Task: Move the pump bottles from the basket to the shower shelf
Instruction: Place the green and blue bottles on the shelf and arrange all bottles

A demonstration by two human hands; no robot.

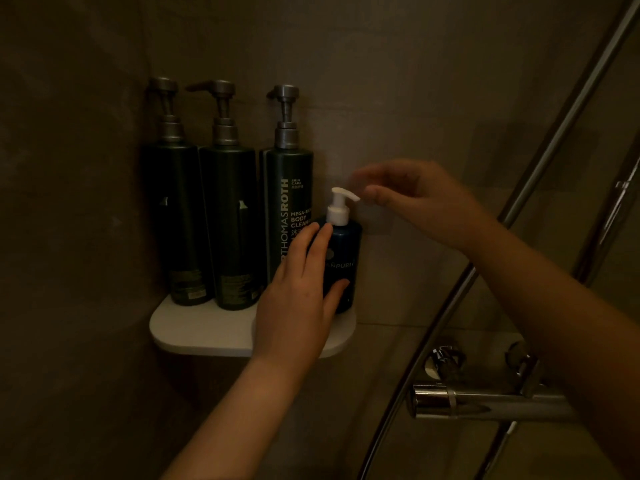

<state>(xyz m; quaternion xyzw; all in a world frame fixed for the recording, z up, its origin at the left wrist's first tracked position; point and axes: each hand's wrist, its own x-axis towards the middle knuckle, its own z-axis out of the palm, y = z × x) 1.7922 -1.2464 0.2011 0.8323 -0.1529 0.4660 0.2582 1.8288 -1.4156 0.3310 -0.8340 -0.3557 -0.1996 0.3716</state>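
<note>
- The chrome shower rail slants down the right side, above the mixer valve.
- The white shower shelf sits in the dim wall corner.
- Three tall dark pump bottles stand in a row at its back.
- The left hand grips the small blue pump bottle, thumb across its front and fingers along its left side.
- That bottle stands upright at the shelf's right end, before the third tall bottle.
- The right hand, blurred, hovers with fingers apart and loosely bent, its thumb tip just beside the white pump head; contact cannot be told.
</note>
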